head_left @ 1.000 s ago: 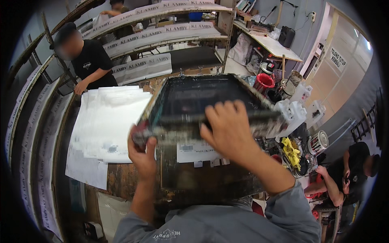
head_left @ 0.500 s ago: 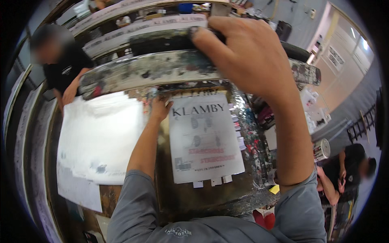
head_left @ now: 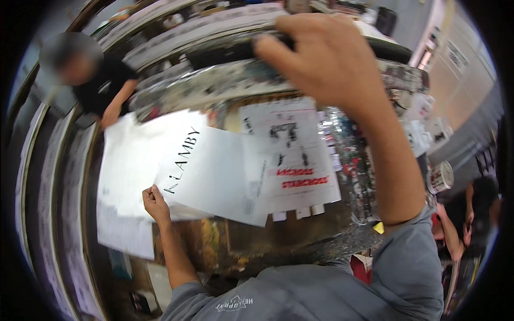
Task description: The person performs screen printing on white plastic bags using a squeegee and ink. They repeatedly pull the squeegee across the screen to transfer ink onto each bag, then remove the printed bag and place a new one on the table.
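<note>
My left hand [head_left: 156,205] pinches the corner of a thin, translucent white sheet [head_left: 225,176] with large black lettering. The sheet lies slanted, partly over a stack of white sheets [head_left: 126,155] on the left and partly over another sheet [head_left: 313,144] with black and red print. That second sheet rests on the dark print board [head_left: 267,238]. Above the board's far side, my right hand [head_left: 329,59] is closed round a black bar [head_left: 225,53] along a paint-stained frame [head_left: 214,80]. The fingers' far side is hidden.
A co-worker's hand [head_left: 111,114] is beside the stack's far left corner. Racks of long printed strips [head_left: 80,214] stand at the left. Small paper tabs [head_left: 302,213] show by the second sheet's near edge. A white bucket [head_left: 441,176] stands right, near another person [head_left: 476,208].
My left hand has moved left and nearer, pulling the lettered sheet off the board and turning it. The red-and-black print beneath is now uncovered. My right hand stays on the bar.
</note>
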### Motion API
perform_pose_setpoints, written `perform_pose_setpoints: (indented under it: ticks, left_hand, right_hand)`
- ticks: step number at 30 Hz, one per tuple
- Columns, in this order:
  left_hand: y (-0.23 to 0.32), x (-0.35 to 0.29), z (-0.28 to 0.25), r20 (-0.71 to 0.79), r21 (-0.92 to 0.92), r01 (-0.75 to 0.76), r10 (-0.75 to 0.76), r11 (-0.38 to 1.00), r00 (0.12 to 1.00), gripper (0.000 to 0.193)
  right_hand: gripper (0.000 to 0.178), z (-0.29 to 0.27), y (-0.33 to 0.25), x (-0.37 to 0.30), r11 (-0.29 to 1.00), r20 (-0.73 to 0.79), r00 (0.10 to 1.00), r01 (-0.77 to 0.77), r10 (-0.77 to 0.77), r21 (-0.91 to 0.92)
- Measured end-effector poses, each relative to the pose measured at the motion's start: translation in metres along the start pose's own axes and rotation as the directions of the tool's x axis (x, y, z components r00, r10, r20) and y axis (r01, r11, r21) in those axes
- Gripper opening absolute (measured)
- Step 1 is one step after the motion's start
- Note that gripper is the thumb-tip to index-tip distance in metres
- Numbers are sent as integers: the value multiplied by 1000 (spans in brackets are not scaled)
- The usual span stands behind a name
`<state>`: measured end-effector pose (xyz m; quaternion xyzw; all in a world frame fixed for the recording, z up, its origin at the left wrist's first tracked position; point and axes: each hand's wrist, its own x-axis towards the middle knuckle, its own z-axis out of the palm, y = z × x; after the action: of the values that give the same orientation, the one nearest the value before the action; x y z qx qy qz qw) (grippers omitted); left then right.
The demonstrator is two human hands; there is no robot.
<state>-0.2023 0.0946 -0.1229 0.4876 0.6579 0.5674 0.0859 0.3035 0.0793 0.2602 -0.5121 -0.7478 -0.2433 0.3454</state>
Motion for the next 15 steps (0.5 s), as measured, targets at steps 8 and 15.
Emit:
perform_pose_setpoints:
  ticks: [8, 15]
  left_hand:
    - [-81, 41, -195, -328, 609, 135, 93, 782, 940, 44]
    - [26, 3, -36, 754, 216, -851, 472, 479, 457, 65]
  right_hand:
    - [56, 0, -9, -26, 1000, -7, 1000, -16, 17, 10]
    - [49, 0, -14, -38, 1000, 2, 1000, 18, -18, 14]
